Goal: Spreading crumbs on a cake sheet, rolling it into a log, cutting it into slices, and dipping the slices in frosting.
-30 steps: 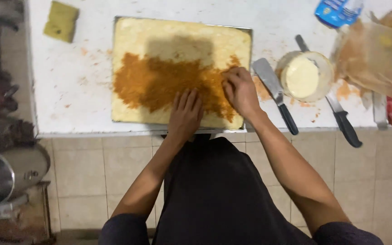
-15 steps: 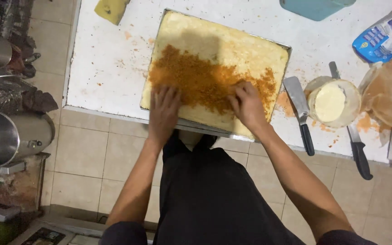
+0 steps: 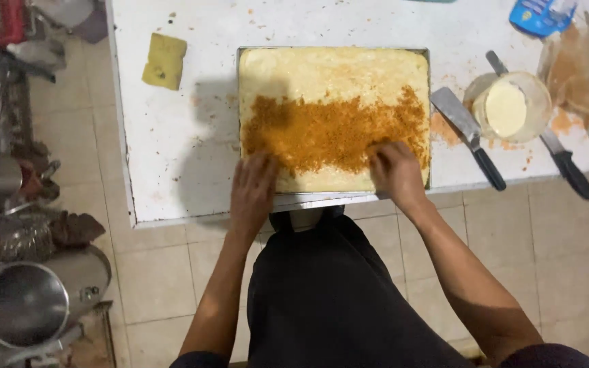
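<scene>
Although the pale sheet cake [image 3: 332, 68] fills its rectangular metal tray [image 3: 322, 200] edge to edge at the near side of the white table [image 3: 192, 109], we judge it soft and fragile: it would tear if lifted by itself, so we would take hold of the stiff tray rim instead. The orange crumb topping [image 3: 328, 129] lies in a loose band across the middle of the cake; we judge it light, dry and easily scattered, best handled with flat fingers and little pressure.

Working from the left, we count one steel pot [image 3: 25, 300] on the floor side and one yellow sponge [image 3: 165, 61] on the table, well apart from the tray. Our left hand [image 3: 253, 187] lies flat and open-fingered on the near left part of the cake, gripping nothing. Our right hand [image 3: 393, 170] rests on the near right edge of the crumb band, fingers slightly curled, holding nothing that we can see. Further right we count two black-handled blades, a broad scraper [image 3: 468, 133] just beside the tray and a knife [image 3: 557, 153] beyond, with one round tub of cream [image 3: 506, 109] between them, then one blue packet [image 3: 540, 15] and one clear bag [image 3: 584, 65].
</scene>
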